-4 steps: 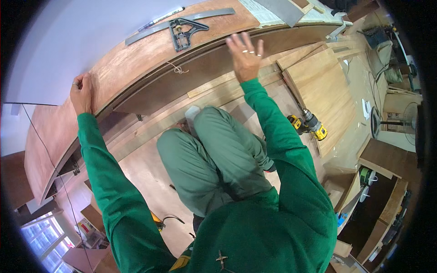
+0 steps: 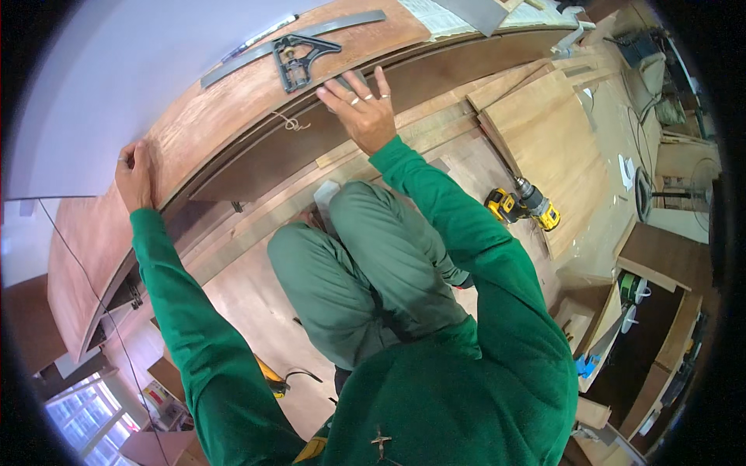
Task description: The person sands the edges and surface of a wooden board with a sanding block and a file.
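My left hand point(image 2: 135, 177) rests on the left part of a curved, reddish wooden top point(image 2: 175, 128), its fingers curled. Whether anything is inside them is hidden. My right hand point(image 2: 362, 113) has its fingers spread, with the tips at the front edge of the same top. Just beyond those fingertips lies a combination square, its black head point(image 2: 296, 64) set on a long steel blade point(image 2: 346, 25). A marker pen point(image 2: 264, 36) lies along the far side of the blade. Between my hands, a loose bit of string point(image 2: 291, 122) hangs at the edge.
A yellow and black cordless drill point(image 2: 525, 203) lies to the right of my knees, beside plywood sheets point(image 2: 540, 132). A pale wall panel point(image 2: 85, 101) rises behind the wooden top. Farther right stands an open wooden cabinet point(image 2: 657, 326). A thin cable point(image 2: 93, 287) hangs at the left.
My right hand has moved left and slightly down, from above the edge to touching it near the square. My left hand keeps its place on the top. The view has shifted slightly.
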